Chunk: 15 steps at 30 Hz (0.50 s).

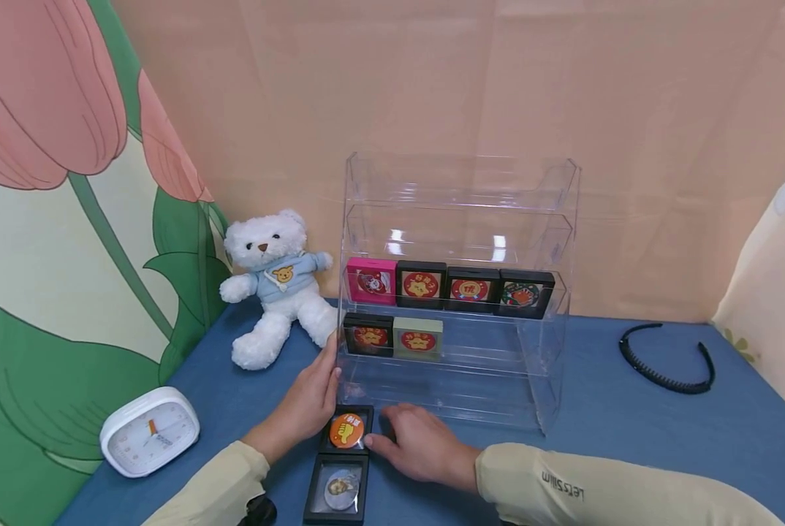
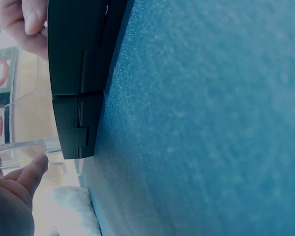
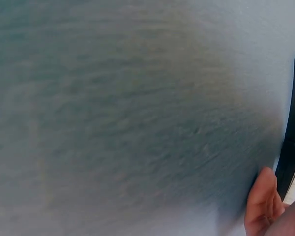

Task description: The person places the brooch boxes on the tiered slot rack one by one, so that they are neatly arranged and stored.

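Observation:
A clear acrylic tiered rack (image 1: 458, 380) stands on the blue table. My left hand (image 1: 310, 394) rests along its lower left side, fingers nearly straight. In front of the rack lie two black-framed badge boxes, end to end. The farther badge box (image 1: 368, 420) shows an orange badge with a thumbs-up; the nearer badge box (image 1: 309, 504) holds a pale round badge. Just right of the farther box is my right hand (image 1: 425, 442), its fingers loosely bent and the thumb near the box's edge. Dark box sides (image 2: 71, 59) fill part of the left wrist view.
On the rack's tiers stand several badge boxes, among them a pink box (image 1: 359, 292) and a pale green box (image 1: 432, 340). Left of the rack sits a white teddy bear (image 1: 281, 281). A white clock (image 1: 119, 431) is at the left, a black headband (image 1: 662, 380) at the right.

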Tool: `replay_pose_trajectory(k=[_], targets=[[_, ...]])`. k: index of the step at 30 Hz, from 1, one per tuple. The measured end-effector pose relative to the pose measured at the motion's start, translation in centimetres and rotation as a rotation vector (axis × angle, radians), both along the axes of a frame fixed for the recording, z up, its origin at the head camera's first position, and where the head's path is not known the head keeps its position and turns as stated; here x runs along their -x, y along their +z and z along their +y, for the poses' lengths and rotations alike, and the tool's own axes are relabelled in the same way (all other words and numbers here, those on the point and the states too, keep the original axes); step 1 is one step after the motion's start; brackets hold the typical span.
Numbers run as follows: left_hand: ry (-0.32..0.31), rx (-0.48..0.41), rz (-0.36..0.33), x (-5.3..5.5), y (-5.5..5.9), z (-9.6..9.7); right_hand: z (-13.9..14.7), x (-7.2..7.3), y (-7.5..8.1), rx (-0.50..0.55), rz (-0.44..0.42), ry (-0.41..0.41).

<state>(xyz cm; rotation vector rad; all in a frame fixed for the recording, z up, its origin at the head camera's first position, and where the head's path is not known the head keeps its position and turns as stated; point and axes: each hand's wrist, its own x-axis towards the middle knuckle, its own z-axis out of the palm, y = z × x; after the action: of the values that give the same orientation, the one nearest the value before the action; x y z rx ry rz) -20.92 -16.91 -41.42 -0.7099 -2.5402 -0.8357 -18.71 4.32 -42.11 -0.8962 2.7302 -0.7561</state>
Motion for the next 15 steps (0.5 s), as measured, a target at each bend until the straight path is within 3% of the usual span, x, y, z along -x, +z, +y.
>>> replay_pose_trajectory(k=[7,15], targets=[[-0.001,-0.006,0.001,-0.2,0.1,0.0,-0.8,-0.5,0.0,-0.039,0.064,-0.059],[-0.004,-0.011,-0.016,-0.1,0.1,-0.1,-1.2,-0.5,0.2,-0.062,0.055,-0.076]])
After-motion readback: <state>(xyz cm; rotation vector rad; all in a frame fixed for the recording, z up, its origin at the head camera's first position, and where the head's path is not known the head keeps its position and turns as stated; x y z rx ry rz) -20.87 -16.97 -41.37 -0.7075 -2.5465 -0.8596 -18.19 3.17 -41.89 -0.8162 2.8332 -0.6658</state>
